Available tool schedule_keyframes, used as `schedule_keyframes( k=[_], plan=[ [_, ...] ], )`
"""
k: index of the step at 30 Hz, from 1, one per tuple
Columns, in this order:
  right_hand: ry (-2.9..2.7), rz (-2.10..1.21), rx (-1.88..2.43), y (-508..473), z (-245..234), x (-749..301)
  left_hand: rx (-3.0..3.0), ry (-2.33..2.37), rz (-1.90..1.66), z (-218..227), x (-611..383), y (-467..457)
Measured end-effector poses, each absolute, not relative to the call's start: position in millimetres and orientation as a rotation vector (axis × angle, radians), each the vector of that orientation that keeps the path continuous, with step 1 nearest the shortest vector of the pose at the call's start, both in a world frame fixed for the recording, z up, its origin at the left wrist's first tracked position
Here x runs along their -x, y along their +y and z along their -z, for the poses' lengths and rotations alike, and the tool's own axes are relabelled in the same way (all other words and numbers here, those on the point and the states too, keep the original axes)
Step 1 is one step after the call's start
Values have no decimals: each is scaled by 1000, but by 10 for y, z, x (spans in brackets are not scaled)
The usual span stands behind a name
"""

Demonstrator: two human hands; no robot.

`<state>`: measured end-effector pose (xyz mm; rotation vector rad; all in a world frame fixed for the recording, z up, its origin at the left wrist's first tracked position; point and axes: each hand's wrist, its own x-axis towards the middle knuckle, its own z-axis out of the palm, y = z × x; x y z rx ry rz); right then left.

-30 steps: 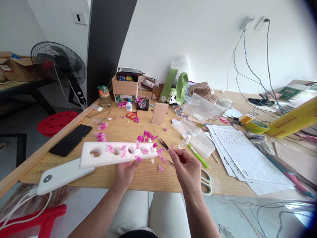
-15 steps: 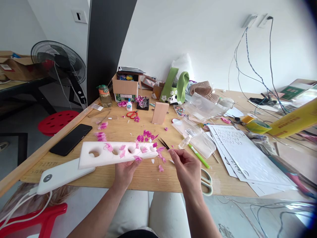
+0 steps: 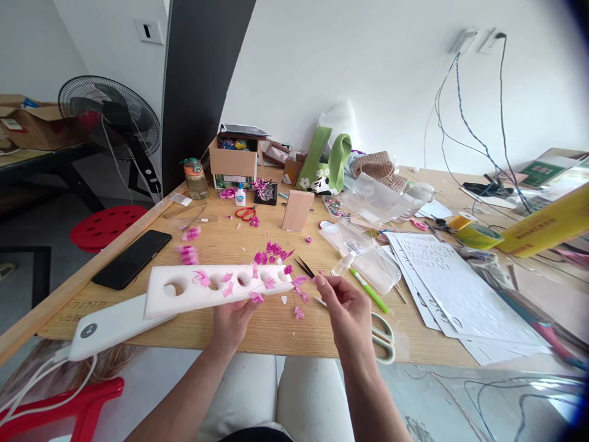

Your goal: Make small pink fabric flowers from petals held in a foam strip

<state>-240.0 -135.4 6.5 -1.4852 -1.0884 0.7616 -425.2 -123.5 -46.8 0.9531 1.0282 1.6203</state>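
Note:
My left hand (image 3: 232,325) grips a long white foam block (image 3: 184,294) from below, its fingers partly hidden behind it. Round holes run along the block. Pink flowers (image 3: 227,283) on thin stems spread across its face and past its right end. My right hand (image 3: 345,307) is closed in a pinch just right of the block, with a tiny pink petal piece (image 3: 321,272) at the fingertips. Black tweezer tips (image 3: 304,266) show beside those fingers; whether the hand touches them I cannot tell. Pale green scissors (image 3: 384,337) lie partly under the right hand.
A black phone (image 3: 132,259) and white power bank (image 3: 115,325) lie left. Behind are a glue bottle (image 3: 240,196), red scissors (image 3: 245,213) and a wooden block (image 3: 297,210). To the right lie a green pen (image 3: 370,290), plastic bags and paper sheets (image 3: 451,276).
The foam block has tilted slightly, its left end a little lower and further left. My right hand has shifted slightly left, still pinching.

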Motion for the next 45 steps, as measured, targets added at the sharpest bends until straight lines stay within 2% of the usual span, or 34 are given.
schedule_keyframes(
  k=[35,41,45],
  plan=[
    [-975,-673,1410,-1302,-77,2396,-961,886,-1724,571,4246,-1154],
    [-892,-504,1337,-1323,-62,2296,-968,857,-1768,593,4258,-1150],
    [-1157,-305,1367,-1309,175,2155,-966,867,-1797,605,4263,-1134]
  ],
)
